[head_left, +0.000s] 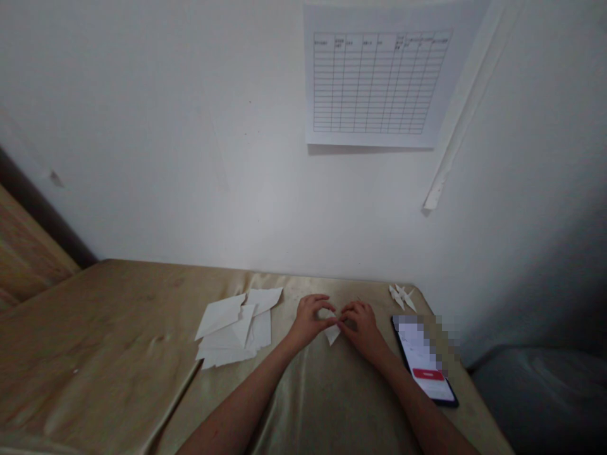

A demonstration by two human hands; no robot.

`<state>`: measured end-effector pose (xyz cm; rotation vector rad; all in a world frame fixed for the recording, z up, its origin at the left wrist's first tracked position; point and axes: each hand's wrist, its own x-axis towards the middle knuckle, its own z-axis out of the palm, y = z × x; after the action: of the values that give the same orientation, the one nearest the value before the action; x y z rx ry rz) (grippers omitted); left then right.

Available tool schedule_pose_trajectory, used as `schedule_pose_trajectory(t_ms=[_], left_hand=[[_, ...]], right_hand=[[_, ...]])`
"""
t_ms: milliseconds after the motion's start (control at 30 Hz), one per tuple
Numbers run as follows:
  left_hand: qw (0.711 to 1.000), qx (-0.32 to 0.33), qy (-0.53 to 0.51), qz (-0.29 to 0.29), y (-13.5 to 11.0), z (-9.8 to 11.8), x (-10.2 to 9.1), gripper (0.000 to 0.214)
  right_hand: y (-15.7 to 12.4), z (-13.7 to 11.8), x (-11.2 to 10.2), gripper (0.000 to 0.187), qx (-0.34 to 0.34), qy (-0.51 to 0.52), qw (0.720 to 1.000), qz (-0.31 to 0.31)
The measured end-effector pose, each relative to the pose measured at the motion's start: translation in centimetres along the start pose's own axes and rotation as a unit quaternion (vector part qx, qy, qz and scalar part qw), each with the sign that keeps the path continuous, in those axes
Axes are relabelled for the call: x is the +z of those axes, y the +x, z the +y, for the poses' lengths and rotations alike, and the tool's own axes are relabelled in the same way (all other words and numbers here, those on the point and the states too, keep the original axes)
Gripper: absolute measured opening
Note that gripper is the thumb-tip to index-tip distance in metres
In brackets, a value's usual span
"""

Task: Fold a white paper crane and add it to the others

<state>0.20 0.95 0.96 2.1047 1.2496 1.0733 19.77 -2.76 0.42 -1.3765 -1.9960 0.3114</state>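
Note:
My left hand (310,319) and my right hand (361,322) meet over a small folded white paper piece (332,333) on the tan cloth-covered table (118,354). Both hands have curled fingers that pinch the paper from either side; its pointed lower tip shows between them. The part of the paper under the fingers is hidden.
A loose stack of white paper sheets (237,327) lies left of my hands. Small folded paper shapes (402,296) sit at the back right. A phone (424,368) with a lit screen lies by my right forearm. A printed table sheet (379,79) hangs on the wall.

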Motion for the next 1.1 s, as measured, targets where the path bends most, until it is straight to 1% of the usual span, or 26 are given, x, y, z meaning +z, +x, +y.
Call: schedule_pose_trajectory(t_ms=[133, 333, 500, 667, 800, 1000, 1100], left_hand=[[1.0, -0.013, -0.001, 0.001, -0.04, -0.02, 0.06, 0.018], [1.0, -0.01, 0.0, -0.001, 0.12, -0.1, 0.09, 0.011], [1.0, 0.009, 0.016, -0.023, 0.05, -0.24, 0.26, 0.015], [1.0, 0.02, 0.022, -0.01, -0.08, -0.49, 0.49, 0.013], [0.999, 0.027, 0.018, -0.011, -0.06, -0.44, 0.58, 0.012], [1.0, 0.013, 0.006, -0.005, 0.0, -0.26, 0.58, 0.008], [1.0, 0.009, 0.001, -0.009, 0.06, -0.26, 0.65, 0.011]], right_hand=[[0.04, 0.1, -0.01, 0.006, 0.001, 0.022, 1.0, 0.015], [0.11, 0.23, -0.03, 0.004, 0.021, 0.048, 0.998, 0.033], [0.15, 0.23, 0.09, 0.007, 0.029, 0.077, 0.996, 0.038], [0.18, -0.17, -0.1, 0.009, 0.026, 0.093, 0.995, 0.035], [0.16, -0.49, -0.39, 0.011, 0.029, 0.098, 0.994, 0.036], [0.13, -0.5, -0.33, 0.011, 0.036, 0.102, 0.994, 0.027], [0.16, -0.38, -0.2, 0.01, 0.035, 0.105, 0.993, 0.028]])
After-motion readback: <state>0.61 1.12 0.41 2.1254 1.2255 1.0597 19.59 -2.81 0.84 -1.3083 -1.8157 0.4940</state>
